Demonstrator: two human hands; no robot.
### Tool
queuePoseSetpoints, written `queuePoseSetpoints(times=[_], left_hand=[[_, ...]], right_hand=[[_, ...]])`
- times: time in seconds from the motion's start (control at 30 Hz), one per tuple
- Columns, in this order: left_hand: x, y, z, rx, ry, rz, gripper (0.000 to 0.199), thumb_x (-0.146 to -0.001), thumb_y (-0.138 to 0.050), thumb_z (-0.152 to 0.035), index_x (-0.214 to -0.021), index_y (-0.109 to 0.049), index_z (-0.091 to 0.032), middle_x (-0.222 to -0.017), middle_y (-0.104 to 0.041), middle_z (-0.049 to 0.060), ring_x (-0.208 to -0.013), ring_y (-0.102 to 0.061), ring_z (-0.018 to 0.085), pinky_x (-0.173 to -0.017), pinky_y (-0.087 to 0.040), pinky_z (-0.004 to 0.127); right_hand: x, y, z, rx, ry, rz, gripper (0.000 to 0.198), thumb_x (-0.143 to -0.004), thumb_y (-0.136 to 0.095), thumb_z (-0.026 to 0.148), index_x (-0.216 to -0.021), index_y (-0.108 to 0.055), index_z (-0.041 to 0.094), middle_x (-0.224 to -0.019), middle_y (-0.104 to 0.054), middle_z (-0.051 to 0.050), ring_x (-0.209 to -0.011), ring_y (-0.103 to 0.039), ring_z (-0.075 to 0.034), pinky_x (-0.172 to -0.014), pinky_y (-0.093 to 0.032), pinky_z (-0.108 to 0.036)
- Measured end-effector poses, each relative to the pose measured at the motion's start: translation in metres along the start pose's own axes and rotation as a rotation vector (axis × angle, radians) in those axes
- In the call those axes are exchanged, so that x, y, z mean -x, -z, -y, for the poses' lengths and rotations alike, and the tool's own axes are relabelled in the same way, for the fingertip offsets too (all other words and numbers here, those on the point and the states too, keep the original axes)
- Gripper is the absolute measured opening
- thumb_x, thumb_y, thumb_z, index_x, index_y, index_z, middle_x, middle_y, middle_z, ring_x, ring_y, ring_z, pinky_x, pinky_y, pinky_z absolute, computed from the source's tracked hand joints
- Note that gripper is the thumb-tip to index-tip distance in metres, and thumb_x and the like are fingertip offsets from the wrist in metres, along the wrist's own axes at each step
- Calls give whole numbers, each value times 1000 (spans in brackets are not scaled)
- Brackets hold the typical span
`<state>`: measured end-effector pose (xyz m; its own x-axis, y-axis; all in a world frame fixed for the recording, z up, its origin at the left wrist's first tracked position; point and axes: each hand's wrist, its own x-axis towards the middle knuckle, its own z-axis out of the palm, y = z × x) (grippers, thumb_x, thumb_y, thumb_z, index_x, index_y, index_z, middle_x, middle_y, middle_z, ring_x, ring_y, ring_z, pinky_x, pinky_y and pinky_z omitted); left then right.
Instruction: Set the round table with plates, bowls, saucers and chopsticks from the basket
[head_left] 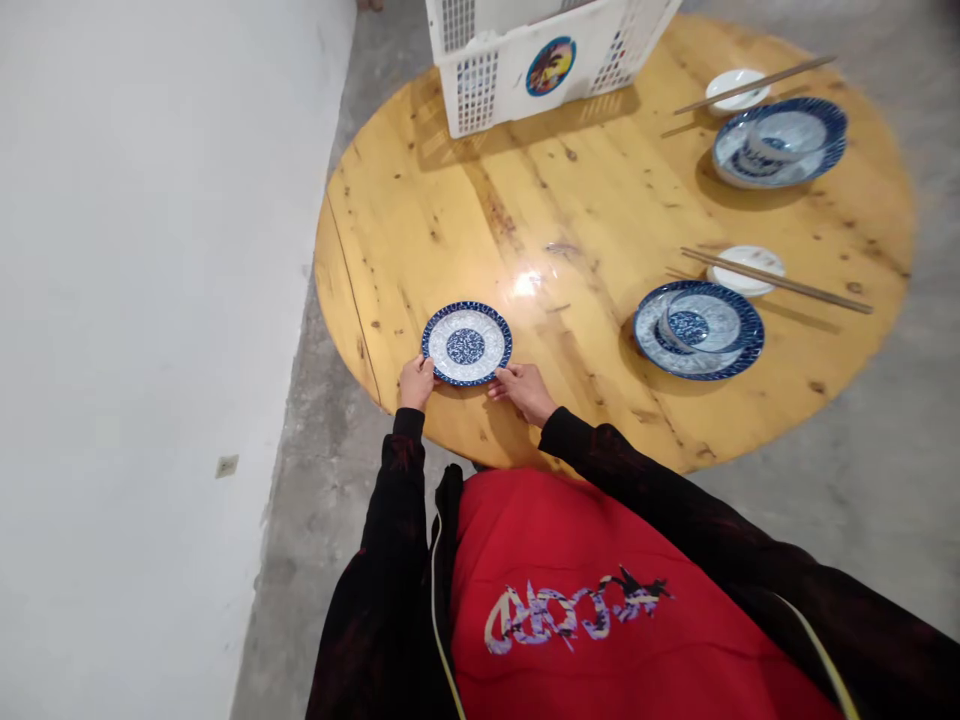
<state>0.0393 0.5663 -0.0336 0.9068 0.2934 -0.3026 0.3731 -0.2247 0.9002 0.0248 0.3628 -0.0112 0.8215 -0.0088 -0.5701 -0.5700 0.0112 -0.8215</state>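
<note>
A blue-and-white patterned plate (466, 345) is at the near left edge of the round wooden table (480, 220). My left hand (417, 382) pinches its lower left rim, with the thumb on top. At the lower right rim, my right hand (525, 390) grips it between thumb and fingers. Whether the plate's underside touches the table is hard to tell. To the right of my hands stands another blue-and-white plate (739, 355) with a clear glass bowl (694, 322) on it.
A white plastic basket (517, 85) stands at the table's back. Chopsticks (795, 283) lie across a small white dish (750, 268) on the right. Farther back are a second small dish (739, 92) with chopsticks and a blue-rimmed plate (832, 125) holding a bowl. A white wall (150, 250) rises on the left.
</note>
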Motion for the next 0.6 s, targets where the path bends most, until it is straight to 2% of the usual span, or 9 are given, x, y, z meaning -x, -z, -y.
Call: queuePoseSetpoints(times=[0.17,0.4,0.6], left_hand=[[-4,0,-2,-10,10,16,28,-83,-54,-24,-59,-42,-19,-55,-43,-5,-53,-56,12,-51,-52,22],[-14,0,0,-24,43,67,24,-86,-53,-21,-62,-49,-17,-58,-54,-2,-55,-61,14,-55,-54,25],[-13,1,-3,-45,50,75,24,-86,-54,-20,-63,-50,-17,-58,-55,-2,-54,-64,16,-54,-53,24]], right_hand=[[0,0,-2,-6,-12,-16,28,-91,-57,11,-64,-55,16,-56,-64,-3,-46,-62,-11,-45,-50,-18],[-4,2,-9,8,-18,-5,22,-89,-62,19,-68,-57,19,-64,-67,-5,-50,-63,-13,-49,-55,-24],[-4,4,-13,35,-15,7,20,-89,-62,23,-70,-57,21,-67,-69,-6,-54,-65,-16,-53,-57,-27]])
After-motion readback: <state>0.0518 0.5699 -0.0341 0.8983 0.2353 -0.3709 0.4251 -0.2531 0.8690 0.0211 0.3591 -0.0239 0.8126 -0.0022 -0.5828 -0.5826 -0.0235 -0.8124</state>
